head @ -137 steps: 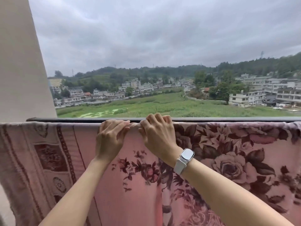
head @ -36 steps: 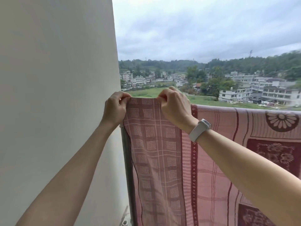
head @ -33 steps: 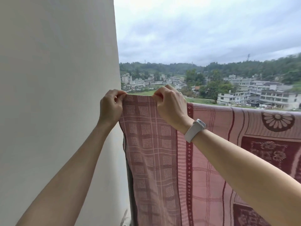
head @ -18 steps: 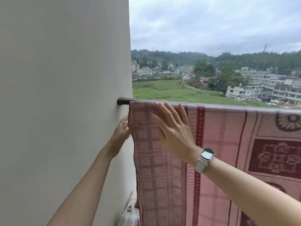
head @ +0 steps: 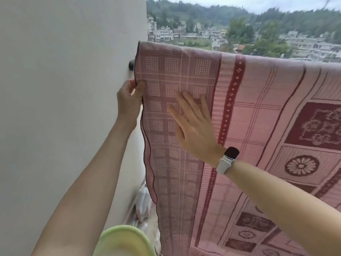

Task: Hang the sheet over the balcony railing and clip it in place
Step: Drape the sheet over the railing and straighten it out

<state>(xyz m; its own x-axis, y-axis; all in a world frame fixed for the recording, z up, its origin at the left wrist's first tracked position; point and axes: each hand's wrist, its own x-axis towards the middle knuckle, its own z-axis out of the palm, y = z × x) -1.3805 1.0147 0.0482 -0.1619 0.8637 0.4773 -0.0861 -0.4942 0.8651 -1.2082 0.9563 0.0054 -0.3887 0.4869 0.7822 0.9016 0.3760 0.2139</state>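
Observation:
A pink sheet with dark red checks and flower panels hangs draped over the balcony railing. Only the dark end of the railing shows, where it meets the wall. My left hand pinches the sheet's left hem just below the railing, thumb on the front of the cloth. My right hand, with a white watch on its wrist, lies flat with fingers spread against the checked part of the sheet. No clip is in view.
A plain white wall fills the left side, tight against the sheet's edge. A white plastic bag sits on the floor by the wall. A lime green garment shows at the bottom. Buildings and wooded hills lie beyond.
My hands have slid down from the sheet's top edge at the railing. The right hand has opened flat on the cloth and moved lower; the left now pinches the side hem.

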